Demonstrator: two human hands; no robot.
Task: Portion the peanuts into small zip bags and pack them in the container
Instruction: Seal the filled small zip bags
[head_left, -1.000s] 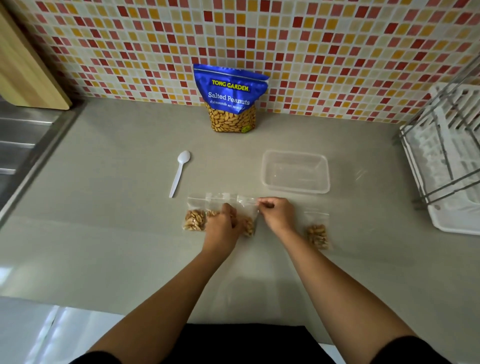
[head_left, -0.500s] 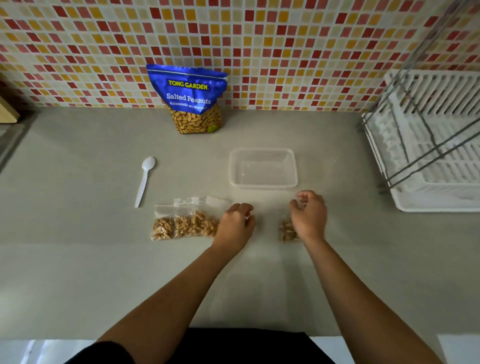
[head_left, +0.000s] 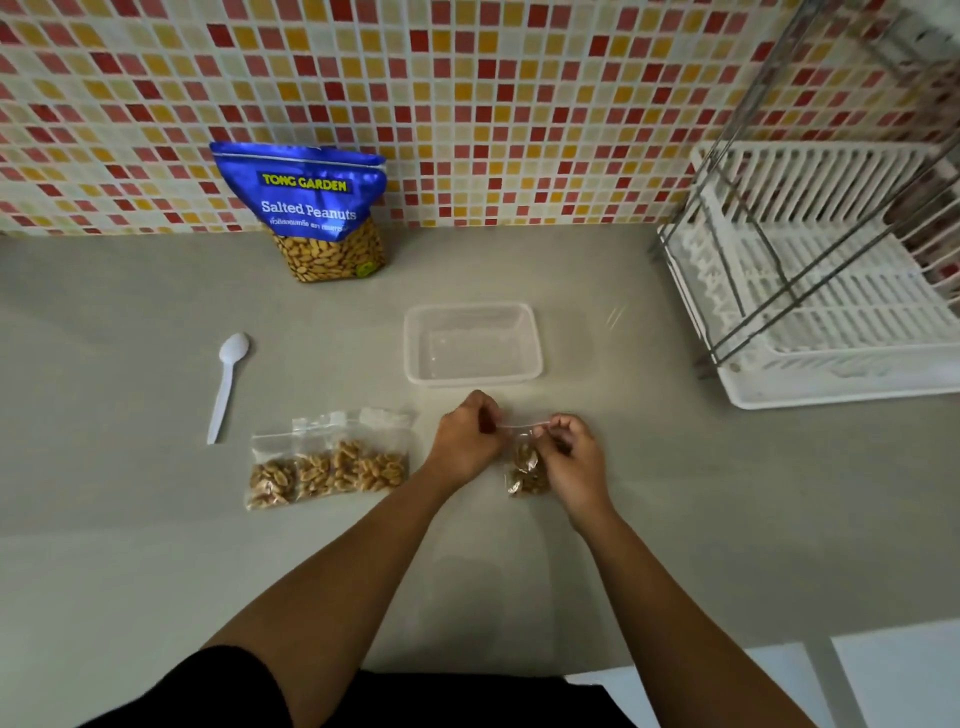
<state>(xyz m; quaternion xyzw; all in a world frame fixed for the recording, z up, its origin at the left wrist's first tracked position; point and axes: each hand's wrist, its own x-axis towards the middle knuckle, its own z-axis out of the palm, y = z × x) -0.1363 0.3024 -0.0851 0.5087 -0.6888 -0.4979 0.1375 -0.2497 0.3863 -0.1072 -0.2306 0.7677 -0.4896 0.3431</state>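
While I pinch the top strip of one small zip bag (head_left: 525, 470) between both hands, its load of peanuts lies on the grey counter (head_left: 675, 519), just in front of the clear container (head_left: 415, 358) and not in it. My left hand (head_left: 467, 441) has its fingers curled onto the left end of the strip. My right hand (head_left: 574, 457) grips the right end with its fingers curled too, and covers part of the bag's right side. The strip runs straight between my two hands.

To the left of my left hand, three more filled bags (head_left: 327, 467) lie in a row, each overlapping its neighbour, so I count four filled bags in all. The one container is rectangular, has no lid on it, and I see no bag inside.

Farther left, one white plastic spoon (head_left: 226, 384) lies with its bowl pointing away from me, apart from the bags. One blue pouch of salted peanuts (head_left: 317, 213) stands upright against the tiled wall (head_left: 519, 104). At the right edge sits one white dish rack (head_left: 831, 312) with a wire frame.
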